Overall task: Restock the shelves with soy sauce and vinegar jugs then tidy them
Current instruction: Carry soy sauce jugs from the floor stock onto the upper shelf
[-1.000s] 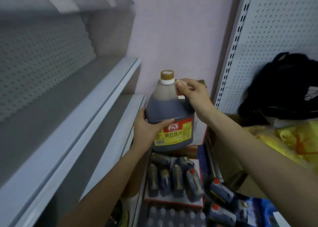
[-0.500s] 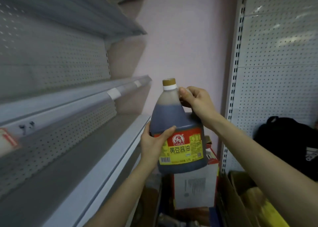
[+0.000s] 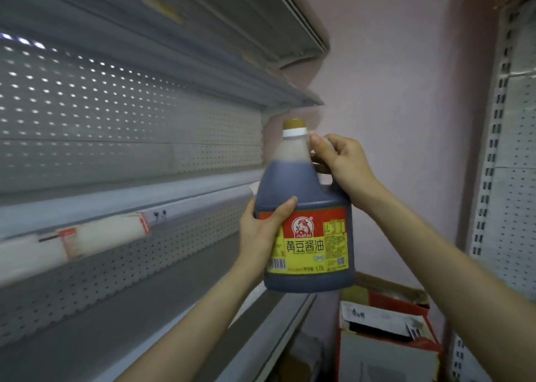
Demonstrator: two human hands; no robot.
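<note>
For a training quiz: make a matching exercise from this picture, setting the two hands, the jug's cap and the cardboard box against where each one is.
1 left hand
2 right hand
3 cap
4 cardboard box

A low right, below the soy sauce jug
B gripping the jug's handle
C on the jug's labelled side
D atop the jug's neck

Pairs: 1-C; 2-B; 3-D; 4-A

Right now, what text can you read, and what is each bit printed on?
"黄豆酱油": label of the soy sauce jug.
"1.75L": that label's bottom edge, faintly.
Fine print and logo wording on the label: too small.
Print on the shelf-edge tag: blurred.
Print on the carton: blurred.
</note>
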